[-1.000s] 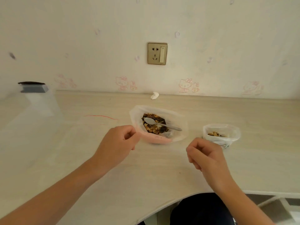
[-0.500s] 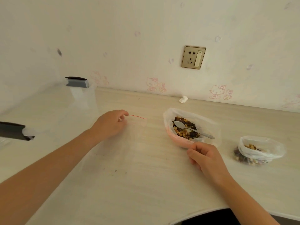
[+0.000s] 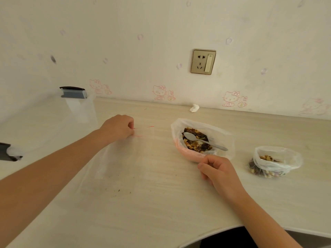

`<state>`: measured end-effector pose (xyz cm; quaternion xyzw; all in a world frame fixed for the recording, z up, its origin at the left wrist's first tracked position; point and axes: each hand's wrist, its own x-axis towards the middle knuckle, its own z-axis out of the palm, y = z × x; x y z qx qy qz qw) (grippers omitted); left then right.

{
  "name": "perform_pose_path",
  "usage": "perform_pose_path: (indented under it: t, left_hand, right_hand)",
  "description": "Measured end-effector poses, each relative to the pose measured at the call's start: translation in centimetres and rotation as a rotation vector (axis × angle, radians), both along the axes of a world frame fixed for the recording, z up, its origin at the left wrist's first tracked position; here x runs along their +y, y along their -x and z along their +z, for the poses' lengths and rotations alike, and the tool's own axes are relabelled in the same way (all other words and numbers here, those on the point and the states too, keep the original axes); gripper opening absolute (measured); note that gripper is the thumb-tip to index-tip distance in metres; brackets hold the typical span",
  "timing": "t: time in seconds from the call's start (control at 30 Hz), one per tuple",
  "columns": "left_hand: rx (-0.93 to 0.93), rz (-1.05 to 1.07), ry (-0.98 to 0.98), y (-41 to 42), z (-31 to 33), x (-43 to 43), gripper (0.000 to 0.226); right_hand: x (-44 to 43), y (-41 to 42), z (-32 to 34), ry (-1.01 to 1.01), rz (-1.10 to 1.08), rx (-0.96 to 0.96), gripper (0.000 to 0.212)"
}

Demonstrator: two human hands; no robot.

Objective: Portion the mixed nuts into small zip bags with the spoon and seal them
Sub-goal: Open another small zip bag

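A pink bowl lined with a clear plastic bag (image 3: 222, 133) holds mixed nuts (image 3: 195, 145), and a metal spoon (image 3: 206, 141) lies in them. My left hand (image 3: 119, 127) reaches far left of the bowl and pinches the red-striped top of a flat clear zip bag (image 3: 143, 136) lying on the table. My right hand (image 3: 217, 169) rests just in front of the bowl, fingers loosely curled, holding nothing that I can see. A small plastic bag with nuts (image 3: 274, 163) sits open at the right.
A large clear plastic sheet or bag (image 3: 100, 169) lies flat under my left forearm. Clear bags with dark grey clips stand at the back left (image 3: 75, 93) and the left edge (image 3: 7, 154). A crumpled white scrap (image 3: 194, 108) lies by the wall. The table (image 3: 161, 203) curves in at the front.
My left hand has moved away from the bowl to the far left and taken the red-striped zip bag top. My right hand has shifted toward the bowl's front. The view has swung left.
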<state>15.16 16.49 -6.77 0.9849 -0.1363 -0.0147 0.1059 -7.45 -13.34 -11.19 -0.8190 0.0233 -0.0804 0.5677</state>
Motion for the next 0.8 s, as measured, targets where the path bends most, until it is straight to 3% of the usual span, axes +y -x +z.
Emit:
perform_pose_path:
  t: [0.2,0.33,0.53,0.63,0.8]
  left_hand:
    - [0.017,0.028,0.003,2.9,5.6,-0.5,0.024]
    - [0.025,-0.076,0.316,9.1,8.5,-2.1,0.028]
    - [-0.039,-0.315,0.701,20.2,4.3,-7.8,0.025]
    - [0.01,-0.419,0.765,22.3,2.4,-9.8,0.026]
    - [0.107,-0.615,0.813,22.7,2.4,-10.6,0.024]
  right_hand:
    - [0.0,0.0,0.1,-0.017,-0.003,-0.014,0.023]
    - [0.1,0.3,0.4,-0.044,0.009,-0.012,0.024]
    - [1.4,2.7,2.5,-0.319,0.094,-0.06,0.036]
    - [2.7,4.2,3.3,-0.376,0.171,-0.061,0.042]
    - [2.2,5.0,4.3,-0.352,0.046,-0.062,0.048]
